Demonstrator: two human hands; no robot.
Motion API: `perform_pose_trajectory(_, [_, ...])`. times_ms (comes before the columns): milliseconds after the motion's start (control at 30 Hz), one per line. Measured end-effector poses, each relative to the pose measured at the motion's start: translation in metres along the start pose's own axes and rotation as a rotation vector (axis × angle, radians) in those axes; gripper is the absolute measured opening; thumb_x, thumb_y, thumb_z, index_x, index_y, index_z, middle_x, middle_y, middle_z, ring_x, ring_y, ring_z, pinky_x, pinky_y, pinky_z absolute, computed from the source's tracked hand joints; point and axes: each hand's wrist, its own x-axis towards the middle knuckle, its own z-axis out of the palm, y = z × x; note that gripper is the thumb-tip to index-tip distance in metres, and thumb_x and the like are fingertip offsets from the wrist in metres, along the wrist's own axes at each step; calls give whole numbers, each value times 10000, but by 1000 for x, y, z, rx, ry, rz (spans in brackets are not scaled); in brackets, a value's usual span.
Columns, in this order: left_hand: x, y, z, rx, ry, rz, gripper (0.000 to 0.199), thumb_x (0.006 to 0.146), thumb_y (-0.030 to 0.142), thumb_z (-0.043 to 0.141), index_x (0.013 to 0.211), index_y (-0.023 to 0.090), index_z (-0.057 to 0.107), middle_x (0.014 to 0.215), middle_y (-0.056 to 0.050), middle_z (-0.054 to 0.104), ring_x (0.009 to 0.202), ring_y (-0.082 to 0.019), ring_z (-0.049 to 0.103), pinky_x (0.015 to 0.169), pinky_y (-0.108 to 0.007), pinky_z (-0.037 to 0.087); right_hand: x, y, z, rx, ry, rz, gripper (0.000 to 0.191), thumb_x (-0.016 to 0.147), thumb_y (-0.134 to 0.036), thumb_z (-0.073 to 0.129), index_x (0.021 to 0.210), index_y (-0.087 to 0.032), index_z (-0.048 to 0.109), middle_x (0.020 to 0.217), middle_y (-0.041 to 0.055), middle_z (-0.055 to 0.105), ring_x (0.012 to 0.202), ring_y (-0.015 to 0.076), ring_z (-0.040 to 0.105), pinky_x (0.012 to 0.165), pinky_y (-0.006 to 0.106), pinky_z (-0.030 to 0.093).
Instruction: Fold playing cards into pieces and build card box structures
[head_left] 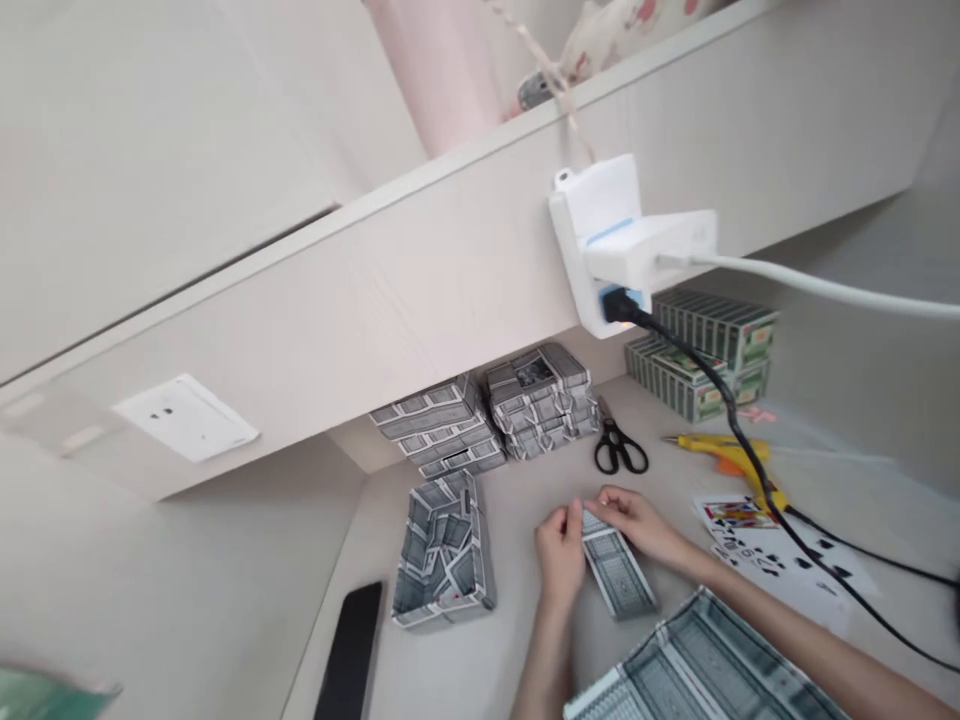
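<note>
My left hand [561,555] and my right hand [643,522] are close together over the desk, both closed. Between them they pinch the far end of a strip of playing cards [621,578] with grey-green patterned backs, which reaches toward me. Just in front of my body stands a larger box made of playing cards [697,665], partly cut off by the lower edge. Left of my hands sits an open card box [480,560] with folded card pieces [442,545] inside.
Behind are stacked card-covered blocks [454,425], black scissors [621,448] and boxes of cards [697,375]. A yellow glue gun [739,460] lies right, near face-up playing cards [780,550]. A black cable [731,400] hangs from the power adapter [645,245]. A phone [351,650] lies left.
</note>
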Motion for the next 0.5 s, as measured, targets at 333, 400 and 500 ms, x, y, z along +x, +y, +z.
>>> perform_pose_trajectory(333, [1, 9, -5, -162, -88, -69, 567, 774, 600, 324, 721, 120, 622, 649, -92, 634, 582, -168, 564, 549, -271, 421, -1, -13, -2, 596, 205, 100, 210, 749, -387, 551, 727, -180, 519, 617, 30, 624, 492, 158, 583, 479, 282, 452])
perform_pose_trajectory(400, [1, 9, -3, -164, -90, -67, 547, 773, 585, 348, 744, 116, 626, 655, -90, 637, 588, -165, 572, 553, -270, 428, 0, -14, -6, 656, 199, 106, 204, 756, -381, 555, 765, -177, 538, 668, 47, 649, 507, 169, 607, 461, 281, 460])
perform_pose_trajectory(500, [2, 9, -1, -164, -69, -67, 529, 774, 569, 368, 794, 111, 631, 663, -83, 638, 590, -156, 573, 561, -266, 439, 2, -14, -11, 671, 200, 138, 191, 745, -373, 580, 776, -188, 539, 674, 38, 661, 501, 174, 617, 424, 265, 452])
